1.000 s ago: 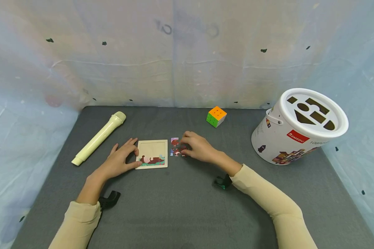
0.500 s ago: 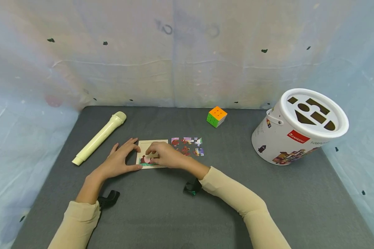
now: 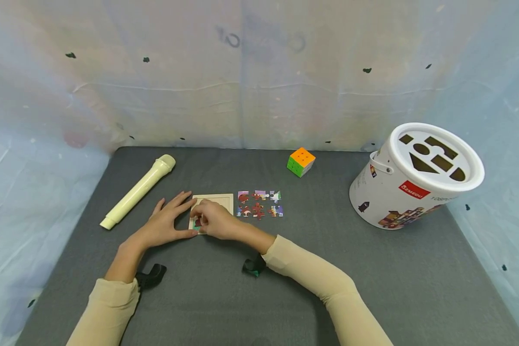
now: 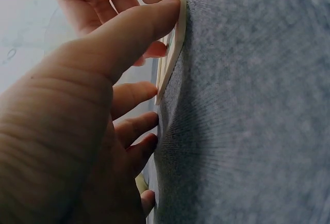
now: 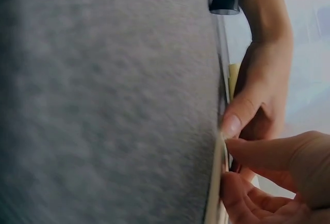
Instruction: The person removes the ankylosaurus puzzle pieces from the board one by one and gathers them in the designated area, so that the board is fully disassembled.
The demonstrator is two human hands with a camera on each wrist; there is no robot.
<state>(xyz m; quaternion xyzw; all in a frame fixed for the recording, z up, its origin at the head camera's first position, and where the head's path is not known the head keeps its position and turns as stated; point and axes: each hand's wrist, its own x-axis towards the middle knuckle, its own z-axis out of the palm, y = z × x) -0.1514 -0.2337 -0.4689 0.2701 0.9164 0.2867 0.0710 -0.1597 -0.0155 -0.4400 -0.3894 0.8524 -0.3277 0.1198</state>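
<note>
My left hand (image 3: 167, 223) lies at the left side of a pale wooden puzzle tray (image 3: 221, 198), its thumb at the lower edge and its other fingers spread out. In the left wrist view, the left thumb (image 4: 160, 20) touches the tray's rim. My right hand (image 3: 216, 220) is over the tray's lower left part, thumb and fingers curled together around a dark red puzzle piece (image 5: 235, 165) there. The hand covers much of the picture strip along the tray's bottom. Several loose puzzle pieces (image 3: 258, 210) lie in two rows just right of the tray.
A cream tube-like stick (image 3: 138, 192) lies slanted at the left. Behind the pieces sits a puzzle cube (image 3: 300, 162) with orange and green faces. A large white bucket (image 3: 398, 192) with a shape-hole lid stands at the right, near the back of the grey table (image 3: 225, 298).
My right hand has moved left from the loose pieces to the tray's lower left, uncovering several pieces. My left hand has stayed at the tray's edge.
</note>
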